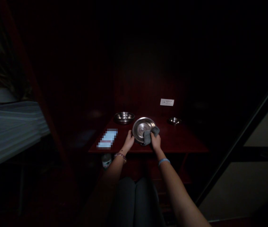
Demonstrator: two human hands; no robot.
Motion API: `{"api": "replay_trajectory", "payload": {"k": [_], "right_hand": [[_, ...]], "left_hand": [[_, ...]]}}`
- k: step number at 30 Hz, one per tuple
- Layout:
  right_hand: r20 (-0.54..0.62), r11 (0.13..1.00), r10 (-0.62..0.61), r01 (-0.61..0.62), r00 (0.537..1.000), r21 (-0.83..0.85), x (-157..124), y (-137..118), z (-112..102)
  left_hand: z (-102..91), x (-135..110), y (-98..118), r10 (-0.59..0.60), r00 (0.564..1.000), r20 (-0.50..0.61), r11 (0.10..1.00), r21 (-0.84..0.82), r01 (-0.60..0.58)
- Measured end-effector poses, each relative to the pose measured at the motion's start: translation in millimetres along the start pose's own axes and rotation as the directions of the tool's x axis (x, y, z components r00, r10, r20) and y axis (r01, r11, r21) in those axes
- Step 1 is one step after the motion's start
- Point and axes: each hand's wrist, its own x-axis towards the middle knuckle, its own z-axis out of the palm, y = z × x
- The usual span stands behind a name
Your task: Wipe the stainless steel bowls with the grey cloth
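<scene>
Fingers of our left hand [128, 142] curled tight on a shallow steel bowl [141, 127], tilted above mid-table | right hand [156, 142] pinched a grey cloth [151, 135] against its rim | dark red table [183, 142] below | firm two-handed hold looked right

Over the desk [183, 138] centre: large bowl [141, 128], cloth [148, 137] against it. Behind, to left: second bowl [124, 117]. Far right: small bowl [174, 120]. Front left: flat blurred item [107, 138]. Wall socket [167, 102] behind desk.
</scene>
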Motion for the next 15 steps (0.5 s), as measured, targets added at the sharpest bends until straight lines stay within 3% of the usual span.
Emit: {"api": "replay_trajectory", "payload": {"k": [15], "right_hand": [[0.004,0.999,-0.009,0.008,1.0,0.033,0.7,2.5,0.8]], "left_hand": [[0.2,-0.1,4.3,0.018,1.0,0.002,1.0,-0.001,-0.018]]}}
